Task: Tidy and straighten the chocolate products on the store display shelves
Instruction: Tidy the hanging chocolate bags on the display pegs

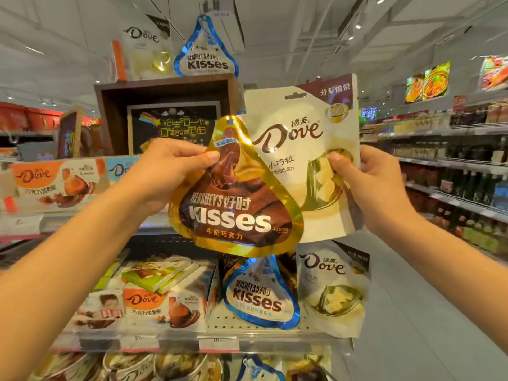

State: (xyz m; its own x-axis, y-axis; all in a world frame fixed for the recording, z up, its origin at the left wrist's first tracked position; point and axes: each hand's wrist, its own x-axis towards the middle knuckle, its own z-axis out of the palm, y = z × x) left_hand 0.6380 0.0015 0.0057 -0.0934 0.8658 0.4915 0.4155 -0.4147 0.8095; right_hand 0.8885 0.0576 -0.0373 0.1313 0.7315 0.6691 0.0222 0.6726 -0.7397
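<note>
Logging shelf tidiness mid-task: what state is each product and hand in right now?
gold Kisses bag: held up, off the shelf
left hand: pinching the gold Kisses bag
white Dove pouch: held up, upright
right hand: gripping the white Dove pouch
blue Kisses bag: on shelf, tilted
shelf Dove pouch: standing on shelf

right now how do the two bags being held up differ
The Kisses bag is gold and brown, drop-shaped and tilted; the Dove bag is cream-white, rectangular and nearly upright. The left hand pinches the Kisses bag near its narrow top; the right hand grips the Dove bag at its right edge. The Kisses bag overlaps the front of the Dove bag. Both are chocolate pouches held above the shelf.
</note>
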